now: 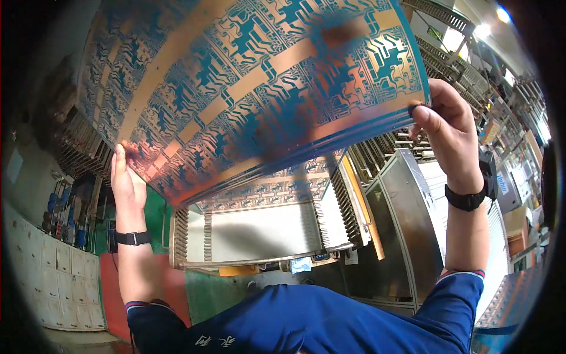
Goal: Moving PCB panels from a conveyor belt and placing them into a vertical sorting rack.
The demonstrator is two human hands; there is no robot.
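Observation:
A stack of large printed circuit board panels [247, 88] is lifted in front of me, tilted, with copper tracks on blue-green faces. Several layered edges show along its lower side. My left hand [128, 184] closes on the stack's lower left edge, thumb on the near face. At the right corner my right hand [451, 127] grips the stack, thumb in front and fingers behind. Underneath stands a slotted rack [253, 233] with a white base and toothed side walls. More panels [265, 192] with copper patterns stand in its far part.
A metal cabinet [392, 218] is close on the rack's right. Pale lockers [59, 277] line the lower left. Other slotted racks [82, 147] stand at left and far right. A copper-patterned panel [513, 298] lies at lower right. Red and green floor [135, 289] shows below.

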